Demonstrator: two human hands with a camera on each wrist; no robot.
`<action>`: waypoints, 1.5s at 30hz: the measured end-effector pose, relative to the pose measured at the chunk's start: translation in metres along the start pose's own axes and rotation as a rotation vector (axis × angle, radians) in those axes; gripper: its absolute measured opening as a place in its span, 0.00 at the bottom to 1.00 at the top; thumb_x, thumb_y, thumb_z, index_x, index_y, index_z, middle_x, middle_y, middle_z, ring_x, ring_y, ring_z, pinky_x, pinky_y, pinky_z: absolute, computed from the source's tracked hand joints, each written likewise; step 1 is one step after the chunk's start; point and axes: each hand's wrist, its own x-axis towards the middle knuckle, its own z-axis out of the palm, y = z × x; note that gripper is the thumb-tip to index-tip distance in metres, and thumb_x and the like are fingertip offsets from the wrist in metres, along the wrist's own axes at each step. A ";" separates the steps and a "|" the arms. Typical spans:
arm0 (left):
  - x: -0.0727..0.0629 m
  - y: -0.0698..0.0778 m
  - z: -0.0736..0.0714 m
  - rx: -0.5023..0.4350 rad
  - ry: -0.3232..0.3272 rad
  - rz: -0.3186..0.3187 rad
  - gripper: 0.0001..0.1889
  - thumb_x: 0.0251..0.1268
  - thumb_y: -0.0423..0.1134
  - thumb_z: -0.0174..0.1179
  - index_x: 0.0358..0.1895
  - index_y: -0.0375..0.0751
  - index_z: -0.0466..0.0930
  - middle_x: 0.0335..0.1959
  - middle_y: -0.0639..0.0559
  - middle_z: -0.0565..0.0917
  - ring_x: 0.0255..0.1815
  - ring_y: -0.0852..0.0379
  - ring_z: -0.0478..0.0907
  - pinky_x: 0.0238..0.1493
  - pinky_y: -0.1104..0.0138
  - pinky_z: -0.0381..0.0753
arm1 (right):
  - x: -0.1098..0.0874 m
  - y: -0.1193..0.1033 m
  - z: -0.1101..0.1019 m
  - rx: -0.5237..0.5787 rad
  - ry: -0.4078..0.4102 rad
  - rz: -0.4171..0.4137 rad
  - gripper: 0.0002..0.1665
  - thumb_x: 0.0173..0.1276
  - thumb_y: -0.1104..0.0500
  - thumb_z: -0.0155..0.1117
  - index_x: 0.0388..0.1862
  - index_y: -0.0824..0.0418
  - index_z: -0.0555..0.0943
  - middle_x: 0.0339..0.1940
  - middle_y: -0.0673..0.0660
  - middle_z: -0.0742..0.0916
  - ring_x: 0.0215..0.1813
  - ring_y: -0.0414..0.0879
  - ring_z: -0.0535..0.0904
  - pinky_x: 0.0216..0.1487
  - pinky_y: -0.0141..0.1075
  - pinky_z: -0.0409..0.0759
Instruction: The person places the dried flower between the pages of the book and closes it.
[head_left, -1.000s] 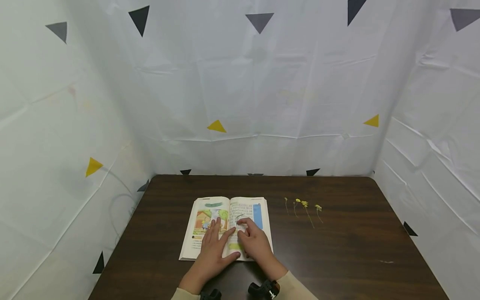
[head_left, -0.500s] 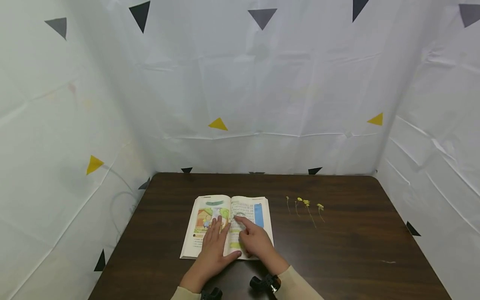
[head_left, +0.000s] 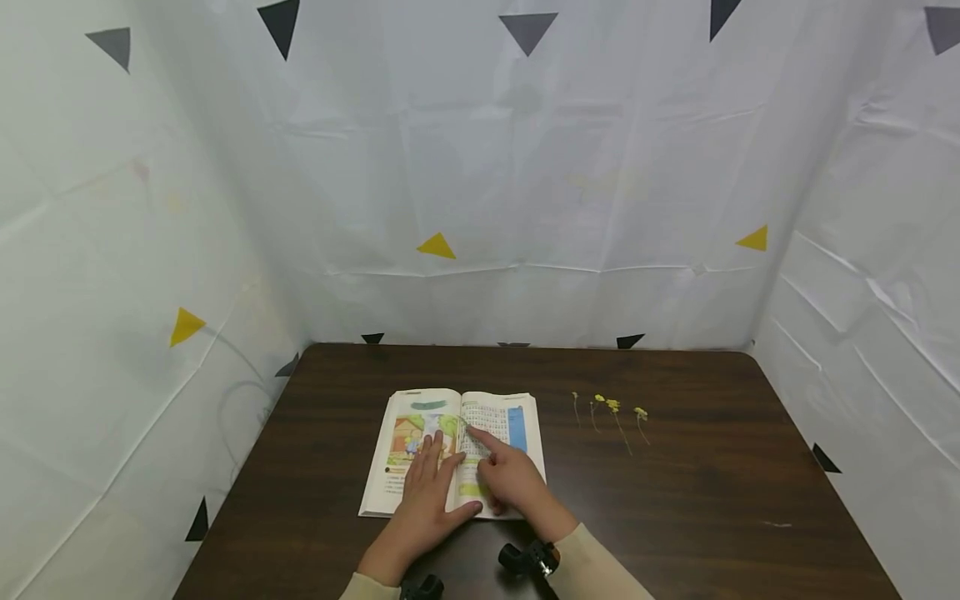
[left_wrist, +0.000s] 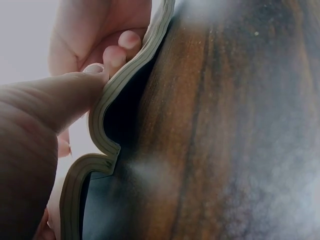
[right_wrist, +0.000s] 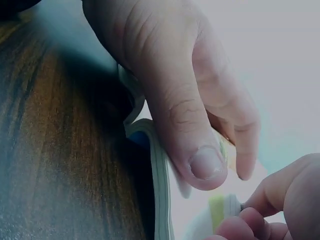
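An open picture book [head_left: 378,493] lies on the dark wooden table. My left hand [head_left: 426,507] rests on its left page, fingers spread over the coloured picture and thumb reaching across the lower middle. From the right page, my right hand [head_left: 513,483] stretches its index finger to a thin green sprig [head_left: 462,422] near the book's fold. The other right fingers are curled under the palm. In the left wrist view the left thumb [left_wrist: 65,97] lies at the book's lower edge; the right wrist view has the left thumb [right_wrist: 206,162] above the curled right fingers [right_wrist: 237,227].
Several small yellow flowers [head_left: 614,407] on thin stems lie to the right of the book. White sheeting [head_left: 525,183] with coloured triangles surrounds the table [head_left: 720,467]. Black wrist cameras [head_left: 525,560] sit at both wrists.
My right index finger has moved left and away from me across the right page, and the sprig has shifted with it toward the fold. The left hand stays on the book.
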 end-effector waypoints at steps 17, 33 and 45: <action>0.000 0.001 -0.001 -0.006 -0.010 -0.017 0.44 0.69 0.68 0.68 0.83 0.53 0.69 0.93 0.37 0.43 0.93 0.34 0.38 0.86 0.29 0.47 | -0.001 -0.006 -0.003 -0.146 -0.045 -0.046 0.39 0.77 0.61 0.55 0.81 0.30 0.74 0.13 0.52 0.77 0.08 0.41 0.68 0.12 0.36 0.77; 0.001 -0.001 0.001 0.010 -0.015 -0.012 0.44 0.71 0.68 0.66 0.85 0.56 0.68 0.93 0.37 0.41 0.94 0.34 0.37 0.87 0.31 0.46 | -0.001 0.004 -0.007 -0.118 -0.071 -0.075 0.40 0.74 0.61 0.58 0.81 0.31 0.75 0.15 0.46 0.72 0.10 0.39 0.65 0.12 0.33 0.70; 0.000 -0.002 -0.001 0.004 -0.016 0.023 0.37 0.72 0.67 0.66 0.81 0.62 0.74 0.92 0.34 0.43 0.93 0.31 0.38 0.86 0.29 0.47 | -0.021 0.006 -0.035 -0.260 -0.091 -0.163 0.41 0.67 0.55 0.82 0.78 0.47 0.80 0.20 0.48 0.78 0.21 0.40 0.68 0.24 0.34 0.68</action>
